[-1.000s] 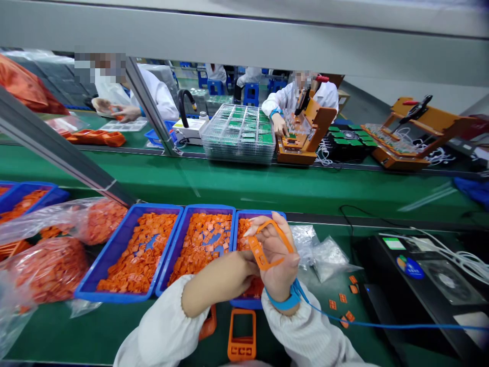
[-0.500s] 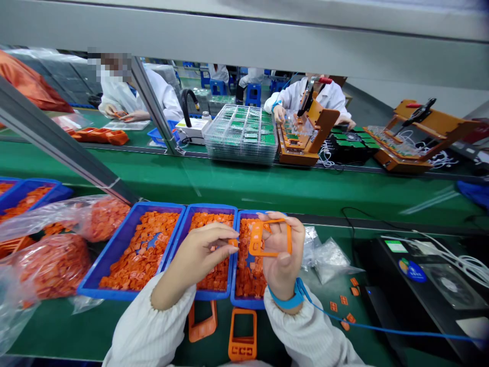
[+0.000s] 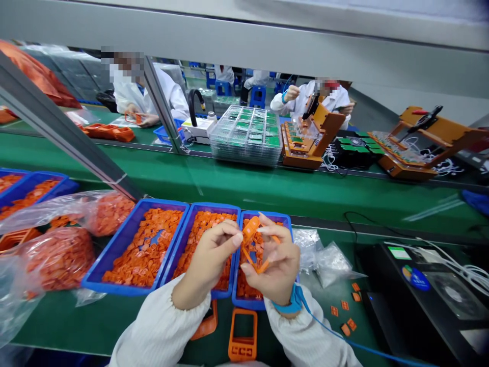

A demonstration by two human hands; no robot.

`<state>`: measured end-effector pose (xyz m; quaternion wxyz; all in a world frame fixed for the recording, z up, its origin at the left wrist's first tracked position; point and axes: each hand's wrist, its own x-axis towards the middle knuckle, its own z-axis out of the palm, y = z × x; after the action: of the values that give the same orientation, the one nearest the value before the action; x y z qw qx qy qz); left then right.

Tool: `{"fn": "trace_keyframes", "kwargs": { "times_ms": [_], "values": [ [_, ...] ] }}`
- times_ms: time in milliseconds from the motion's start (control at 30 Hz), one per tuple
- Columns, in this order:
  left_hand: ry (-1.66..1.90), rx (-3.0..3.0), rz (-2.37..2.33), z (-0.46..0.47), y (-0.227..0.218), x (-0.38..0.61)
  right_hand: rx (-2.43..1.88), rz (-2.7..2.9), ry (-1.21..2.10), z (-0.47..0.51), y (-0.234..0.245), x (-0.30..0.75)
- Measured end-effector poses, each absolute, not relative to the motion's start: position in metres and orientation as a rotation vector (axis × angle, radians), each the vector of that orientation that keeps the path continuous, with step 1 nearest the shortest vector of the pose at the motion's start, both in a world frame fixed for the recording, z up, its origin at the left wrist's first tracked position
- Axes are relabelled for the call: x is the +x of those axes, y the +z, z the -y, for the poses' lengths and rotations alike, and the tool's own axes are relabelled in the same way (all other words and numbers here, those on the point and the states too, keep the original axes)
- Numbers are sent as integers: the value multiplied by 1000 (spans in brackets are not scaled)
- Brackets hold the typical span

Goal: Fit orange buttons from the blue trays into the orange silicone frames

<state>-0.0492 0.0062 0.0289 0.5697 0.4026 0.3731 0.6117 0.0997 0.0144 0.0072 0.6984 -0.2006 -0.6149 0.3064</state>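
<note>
No words or numbers can be read anywhere on the line; a round blue sticker (image 3: 415, 278) and a small green label (image 3: 399, 253) on a black machine (image 3: 397, 306) carry marks too small and blurred to make out.

Middle: three trays (image 3: 126, 291) in a row on the counter (image 3: 76, 321)
Left: stuffed plastic bags (image 3: 57, 260) beside the trays
Right: clear bags (image 3: 330, 265), then loose pieces (image 3: 345, 305)
Front: a rubber frame (image 3: 242, 341) below the trays
Behind: a rack of circuit boards (image 3: 247, 135) on the far counter
</note>
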Motion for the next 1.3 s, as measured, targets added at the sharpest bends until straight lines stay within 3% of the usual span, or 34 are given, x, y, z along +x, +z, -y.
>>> {"fn": "trace_keyframes", "kwargs": {
  "times_ms": [233,467,733,1033,1200,1300],
  "values": [
    [1404,762,-917,-2,28,-37,-400,1460,587,-12,11,100],
    [1094,876,-812,-2,25,-41,-415,1469,588,-12,21,99],
    [1101,891,-856,0,30,-44,-417,1594,535,-12,28,100],
    [988,966,-695,-5,28,-48,-395,1474,685,-11,14,103],
    [1210,1314,-851,-6,27,-66,-394,1193,898,-14,11,102],
    [1441,1889,-941,-10,34,-81,-418,1136,1034,-14,17,99]
  ]
}}
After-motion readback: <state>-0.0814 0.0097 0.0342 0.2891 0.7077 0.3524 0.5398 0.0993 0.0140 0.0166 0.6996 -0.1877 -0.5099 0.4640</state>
